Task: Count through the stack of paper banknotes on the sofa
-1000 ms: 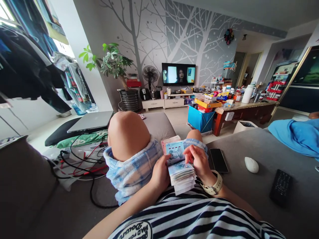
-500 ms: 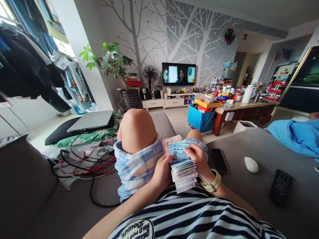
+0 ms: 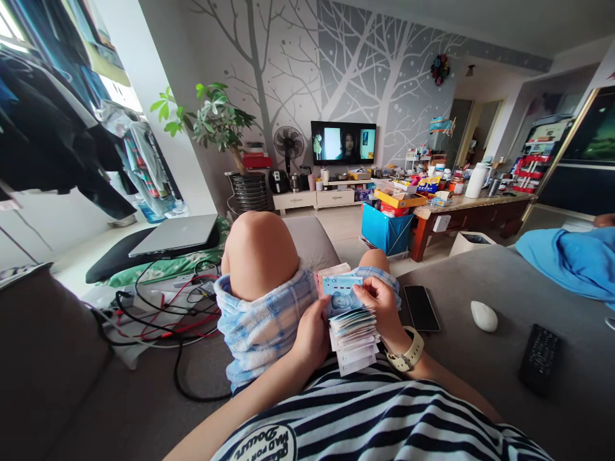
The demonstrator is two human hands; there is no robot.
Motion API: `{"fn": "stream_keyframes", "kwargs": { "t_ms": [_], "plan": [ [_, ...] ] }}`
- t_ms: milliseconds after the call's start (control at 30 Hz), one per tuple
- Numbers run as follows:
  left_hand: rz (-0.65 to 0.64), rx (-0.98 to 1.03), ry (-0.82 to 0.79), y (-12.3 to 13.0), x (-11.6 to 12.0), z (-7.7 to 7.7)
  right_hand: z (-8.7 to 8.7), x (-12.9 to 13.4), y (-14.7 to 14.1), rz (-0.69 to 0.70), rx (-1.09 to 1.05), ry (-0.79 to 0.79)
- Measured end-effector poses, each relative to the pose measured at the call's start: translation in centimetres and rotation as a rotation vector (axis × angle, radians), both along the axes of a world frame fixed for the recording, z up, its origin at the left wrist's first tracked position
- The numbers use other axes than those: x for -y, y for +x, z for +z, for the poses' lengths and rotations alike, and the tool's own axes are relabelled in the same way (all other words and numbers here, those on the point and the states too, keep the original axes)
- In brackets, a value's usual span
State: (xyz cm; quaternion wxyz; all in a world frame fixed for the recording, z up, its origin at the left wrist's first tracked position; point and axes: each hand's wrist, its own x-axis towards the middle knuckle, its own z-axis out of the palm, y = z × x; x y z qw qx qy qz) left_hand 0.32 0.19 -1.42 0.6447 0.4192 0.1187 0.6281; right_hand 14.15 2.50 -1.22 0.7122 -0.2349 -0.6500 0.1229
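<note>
A bundle of banknotes (image 3: pixel 343 299) is between my hands, above my lap. Its front note is blue with a printed portrait, and pinkish notes show behind it. My left hand (image 3: pixel 313 330) is closed on the bundle's left side, the thumb on the note's edge. With thumb and fingers, my right hand (image 3: pixel 379 303) pinches the top right corner of the blue note. Below, the folded-over ends of the notes (image 3: pixel 354 333) fan out toward my striped shirt. The fingers behind the notes are hidden.
On the grey sofa at right lie a phone (image 3: pixel 421 308), a white mouse (image 3: pixel 484 316) and a black remote control (image 3: pixel 541 358). Tangled cables (image 3: pixel 177 314) and a laptop (image 3: pixel 175 234) are at left. A cluttered table (image 3: pixel 473 205) stands ahead, beside a blue storage box (image 3: pixel 387 229).
The blue note's portrait shows more fully now, as my left thumb has shifted slightly left and down. Both hands keep hold of the notes. The view has moved very slightly.
</note>
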Motion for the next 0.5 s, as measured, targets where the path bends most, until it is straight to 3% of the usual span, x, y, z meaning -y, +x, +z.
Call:
{"fn": "stream_keyframes", "kwargs": {
  "t_ms": [500],
  "plan": [
    [0.039,0.002,0.027,-0.1,-1.2,-0.7,-0.1,0.4,-0.4,0.047,-0.067,0.023]
  ]
}}
